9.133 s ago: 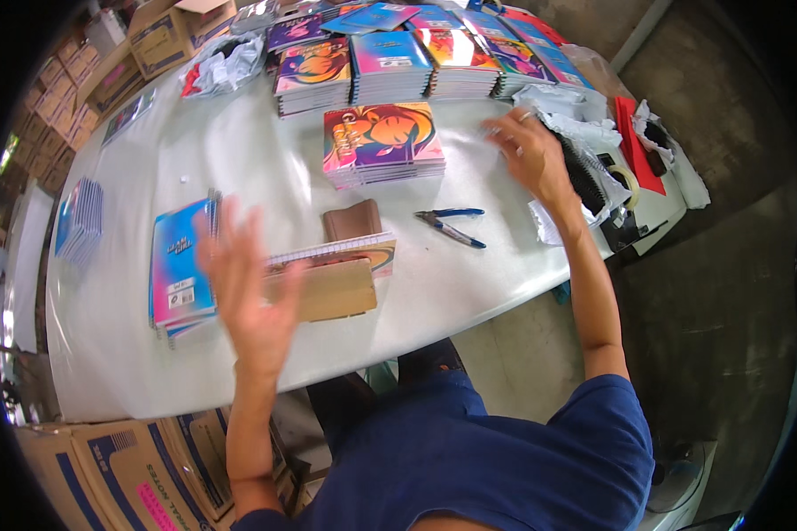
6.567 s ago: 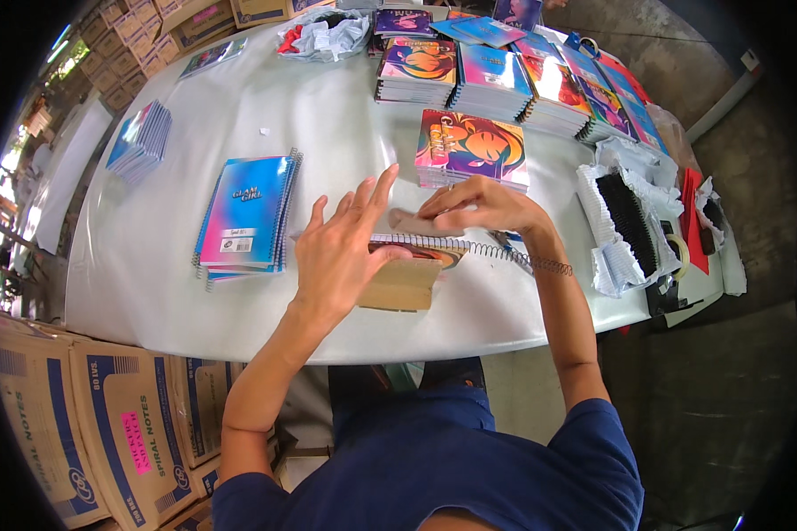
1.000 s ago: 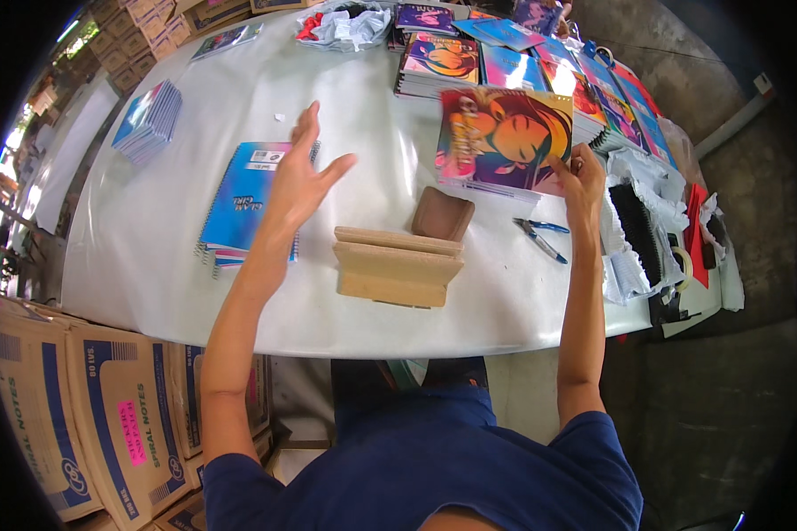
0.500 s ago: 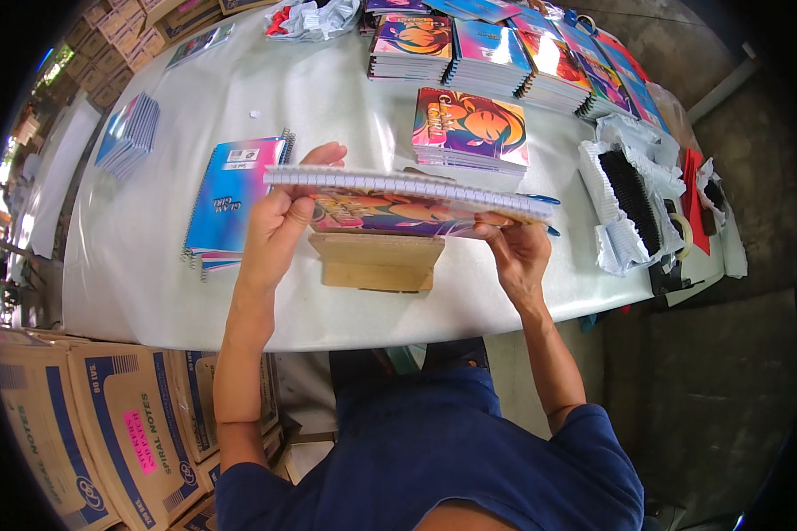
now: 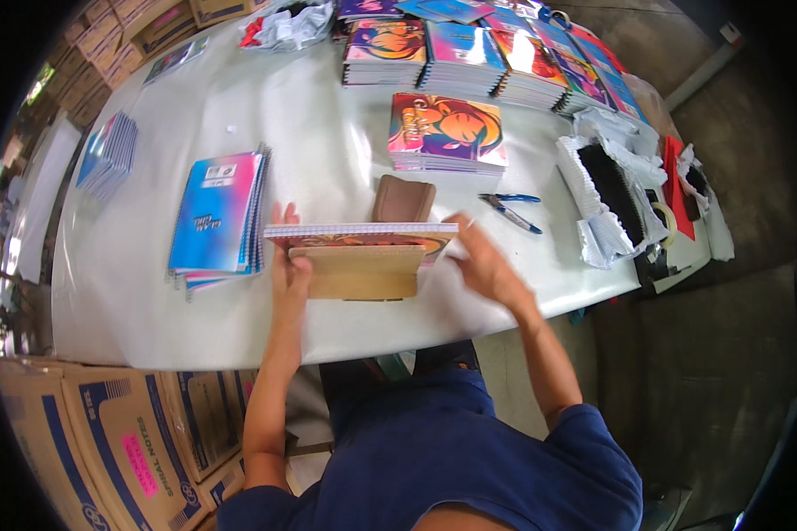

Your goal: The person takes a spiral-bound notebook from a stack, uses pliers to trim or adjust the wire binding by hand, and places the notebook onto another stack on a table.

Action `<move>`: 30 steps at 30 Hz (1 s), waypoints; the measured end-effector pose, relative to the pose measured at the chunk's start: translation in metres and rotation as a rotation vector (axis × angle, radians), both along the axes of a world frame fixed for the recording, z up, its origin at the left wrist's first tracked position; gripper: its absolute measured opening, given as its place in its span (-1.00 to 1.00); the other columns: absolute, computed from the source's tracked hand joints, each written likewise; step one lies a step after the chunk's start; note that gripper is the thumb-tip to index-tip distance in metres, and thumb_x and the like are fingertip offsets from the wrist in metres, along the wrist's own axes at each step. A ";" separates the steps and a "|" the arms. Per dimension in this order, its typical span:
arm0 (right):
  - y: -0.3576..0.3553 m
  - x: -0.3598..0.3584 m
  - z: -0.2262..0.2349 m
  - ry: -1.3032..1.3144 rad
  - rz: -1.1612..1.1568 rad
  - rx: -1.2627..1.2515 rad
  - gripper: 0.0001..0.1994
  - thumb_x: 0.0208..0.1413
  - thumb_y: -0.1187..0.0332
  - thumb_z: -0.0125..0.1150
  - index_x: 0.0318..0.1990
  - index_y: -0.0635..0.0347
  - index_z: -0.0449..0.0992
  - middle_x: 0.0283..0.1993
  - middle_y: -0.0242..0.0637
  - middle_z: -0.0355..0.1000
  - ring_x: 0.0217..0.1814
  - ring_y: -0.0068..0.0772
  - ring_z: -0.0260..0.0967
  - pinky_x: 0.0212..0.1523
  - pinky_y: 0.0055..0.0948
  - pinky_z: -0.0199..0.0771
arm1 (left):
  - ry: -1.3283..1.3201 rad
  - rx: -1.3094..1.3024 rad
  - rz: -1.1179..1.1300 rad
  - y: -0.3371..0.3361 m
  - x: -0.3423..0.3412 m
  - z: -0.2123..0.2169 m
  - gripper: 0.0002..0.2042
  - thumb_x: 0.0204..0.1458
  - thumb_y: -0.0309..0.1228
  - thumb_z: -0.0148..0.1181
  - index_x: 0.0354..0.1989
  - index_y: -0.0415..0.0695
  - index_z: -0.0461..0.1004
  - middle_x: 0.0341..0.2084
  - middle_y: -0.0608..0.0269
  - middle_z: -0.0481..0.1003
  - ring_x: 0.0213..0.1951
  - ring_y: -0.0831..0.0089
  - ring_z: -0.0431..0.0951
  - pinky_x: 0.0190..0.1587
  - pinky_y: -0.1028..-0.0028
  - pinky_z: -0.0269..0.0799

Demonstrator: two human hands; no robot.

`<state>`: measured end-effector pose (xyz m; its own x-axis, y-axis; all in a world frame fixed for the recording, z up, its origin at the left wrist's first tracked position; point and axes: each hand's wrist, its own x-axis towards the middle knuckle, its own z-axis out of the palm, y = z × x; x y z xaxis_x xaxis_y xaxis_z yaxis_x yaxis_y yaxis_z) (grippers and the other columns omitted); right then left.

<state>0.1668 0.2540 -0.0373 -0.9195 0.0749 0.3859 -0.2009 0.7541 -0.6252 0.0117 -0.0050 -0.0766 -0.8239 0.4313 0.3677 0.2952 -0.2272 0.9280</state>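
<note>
An unbound notebook (image 5: 354,231) with a colourful cover stands on edge, its row of punched holes facing up. It rests at a small brown cardboard stand (image 5: 354,274) near the table's front. My left hand (image 5: 290,270) closes round the notebook's left end, thumb on the near side and fingers behind. My right hand (image 5: 487,265), smeared by motion, is at the notebook's right end; whether it grips is unclear. Behind the stand lies a brown block (image 5: 404,199). Blue spiral notebooks (image 5: 217,212) are piled to the left, and a stack of orange-and-purple covered pads (image 5: 447,133) sits farther back.
Two blue pens (image 5: 511,211) lie right of the stand. Beyond them is white wrapping (image 5: 598,239) around black coils, beside a tape roll (image 5: 664,221). Notebook stacks (image 5: 465,57) line the far side. A small stack (image 5: 108,155) is far left; cartons (image 5: 124,434) stand below the table's left.
The notebook has come down and left to the cardboard stand. My right hand has shifted left with it and is now blurred. The pens and the brown block have come into fuller view.
</note>
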 end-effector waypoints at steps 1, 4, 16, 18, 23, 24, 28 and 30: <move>0.031 -0.004 0.009 0.017 -0.131 -0.055 -0.61 -0.07 0.76 0.11 -0.04 0.27 0.40 -0.13 -0.14 0.41 -0.08 -0.10 0.39 -0.03 -0.27 0.42 | -0.005 0.013 0.021 -0.006 -0.004 0.000 -0.05 0.10 0.24 0.02 0.46 -0.14 -0.21 0.40 0.03 -0.01 0.40 0.19 0.01 0.39 0.21 -0.11; 0.166 -0.005 0.036 0.329 -0.701 0.220 -0.89 0.01 0.59 0.16 -0.29 0.23 0.52 -0.23 -0.14 0.49 -0.17 -0.13 0.47 -0.29 -0.26 0.45 | -0.063 0.132 0.092 -0.018 -0.020 0.005 -0.12 0.16 0.21 -0.07 0.47 -0.07 -0.25 0.42 0.04 -0.06 0.42 0.16 -0.02 0.40 0.18 -0.13; 0.285 0.017 0.034 -0.352 -0.881 0.745 -0.85 -0.02 0.34 0.25 -0.39 0.26 0.57 -0.25 0.03 0.53 -0.20 0.08 0.52 -0.19 -0.04 0.52 | -0.062 0.086 0.206 -0.030 0.002 0.040 -0.30 0.27 -0.13 0.00 0.46 -0.08 -0.18 0.43 0.05 -0.09 0.44 0.15 -0.07 0.42 0.16 -0.16; 0.282 0.023 0.040 -0.188 -0.859 0.811 -0.89 0.04 0.40 0.19 -0.38 0.24 0.57 -0.24 -0.02 0.51 -0.15 0.05 0.50 -0.20 -0.06 0.50 | 0.036 0.017 0.255 -0.031 0.000 0.052 -0.33 0.27 -0.17 0.00 0.45 -0.11 -0.14 0.43 0.04 -0.06 0.43 0.17 -0.05 0.42 0.18 -0.16; 0.287 0.029 0.055 -0.003 -0.764 0.818 -0.93 0.04 0.46 0.16 -0.40 0.24 0.54 -0.24 -0.08 0.44 -0.12 -0.03 0.43 -0.20 -0.12 0.49 | 0.251 -0.108 0.354 -0.010 0.011 0.099 -0.42 0.27 -0.33 0.01 0.41 -0.20 0.00 0.41 0.04 0.02 0.43 0.23 -0.03 0.42 0.23 -0.16; 0.288 0.029 0.054 -0.010 -0.745 0.793 -0.93 0.04 0.46 0.17 -0.40 0.24 0.54 -0.24 -0.08 0.44 -0.12 -0.03 0.43 -0.20 -0.13 0.48 | 0.294 -0.135 0.368 -0.004 0.015 0.109 -0.43 0.26 -0.37 0.01 0.40 -0.23 0.03 0.40 0.05 0.03 0.43 0.22 -0.03 0.42 0.23 -0.17; 0.269 0.022 0.073 0.043 -0.697 0.776 -0.91 0.02 0.50 0.19 -0.32 0.20 0.58 -0.24 -0.13 0.45 -0.13 -0.05 0.44 -0.20 -0.16 0.47 | 0.624 -0.344 0.392 0.019 0.025 0.124 -0.44 0.18 -0.41 0.11 0.36 -0.23 0.14 0.39 0.04 0.08 0.41 0.14 0.02 0.42 0.18 -0.17; 0.225 0.012 0.094 0.216 -0.608 0.773 -0.86 0.02 0.51 0.19 -0.26 0.17 0.60 -0.24 -0.14 0.46 -0.15 -0.04 0.45 -0.21 -0.17 0.48 | 0.835 -0.507 0.276 0.037 0.035 0.137 -0.37 0.09 -0.29 0.24 0.34 -0.15 0.20 0.35 0.02 0.14 0.39 0.05 0.07 0.39 0.06 -0.14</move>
<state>0.1784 0.4793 0.0567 -0.7131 0.1665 0.6810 0.3014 0.9498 0.0834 0.0466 0.0321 0.0609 -0.4819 0.5294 0.6983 0.8760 0.3103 0.3693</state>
